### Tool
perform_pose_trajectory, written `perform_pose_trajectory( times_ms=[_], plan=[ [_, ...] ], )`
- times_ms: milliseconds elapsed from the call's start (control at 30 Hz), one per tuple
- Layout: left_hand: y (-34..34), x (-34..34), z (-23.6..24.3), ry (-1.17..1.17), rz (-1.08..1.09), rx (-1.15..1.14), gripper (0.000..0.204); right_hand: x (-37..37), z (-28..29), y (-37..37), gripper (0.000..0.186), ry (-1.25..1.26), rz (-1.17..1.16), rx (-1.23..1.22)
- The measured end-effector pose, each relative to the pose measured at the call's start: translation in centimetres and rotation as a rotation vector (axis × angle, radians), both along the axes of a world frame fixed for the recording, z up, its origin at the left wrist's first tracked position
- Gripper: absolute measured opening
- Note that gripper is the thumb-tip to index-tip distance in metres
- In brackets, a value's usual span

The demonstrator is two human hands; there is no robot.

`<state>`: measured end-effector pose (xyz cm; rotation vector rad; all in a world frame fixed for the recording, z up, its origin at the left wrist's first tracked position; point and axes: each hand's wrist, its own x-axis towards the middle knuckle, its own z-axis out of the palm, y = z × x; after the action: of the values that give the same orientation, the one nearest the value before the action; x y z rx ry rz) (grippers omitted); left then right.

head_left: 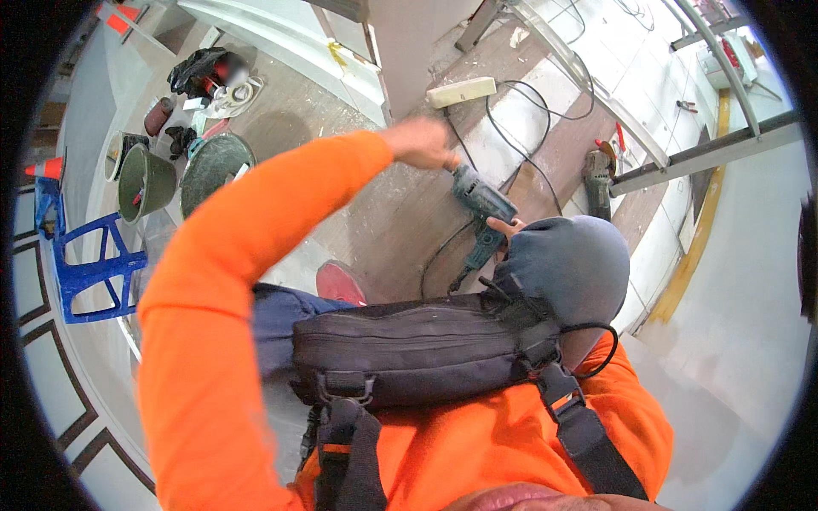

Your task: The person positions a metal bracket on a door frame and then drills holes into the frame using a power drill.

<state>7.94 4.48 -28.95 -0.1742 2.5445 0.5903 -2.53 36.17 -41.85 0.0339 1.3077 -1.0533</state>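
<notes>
A blue-green power drill is held in front of my raised knee, its chuck end pointing up and left. My left hand reaches across in its orange sleeve, fingers closed at the drill's chuck; motion blurs it a little. Around the drill's body, at the handle end, my right hand is closed; the knee hides most of that hand and its forearm. A black power cord lies by the drill's handle and loops over the floor.
An angle grinder lies right of the drill, beside a metal frame. A pale block rests ahead. Buckets, a round tub and a blue plastic frame stand at left. Pliers lie far right.
</notes>
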Motion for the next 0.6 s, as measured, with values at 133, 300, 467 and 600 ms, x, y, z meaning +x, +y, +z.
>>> perform_pose_trajectory(
  times_ms=[133, 300, 467, 600],
  plan=[
    [5.6, 0.2, -13.7, -0.358, 0.892, 0.726, 0.079, -0.3, -6.1, 0.8, 0.052, -0.214, -0.236, 0.058],
    [9.8, -2.6, -15.4, -0.184, 1.377, 1.154, 0.086, 0.8, -8.5, 2.2, 0.057, 0.007, -0.266, -0.09],
    [9.4, -3.5, -17.9, 0.168, 1.668, 1.155, 0.075, 1.9, -3.6, -1.2, 0.062, 0.055, -0.075, -0.353],
    [6.3, -1.3, -16.2, 0.232, 1.676, 1.092, 0.06, 3.8, -1.4, -5.7, 0.061, -0.306, -0.206, -0.407]
  ],
)
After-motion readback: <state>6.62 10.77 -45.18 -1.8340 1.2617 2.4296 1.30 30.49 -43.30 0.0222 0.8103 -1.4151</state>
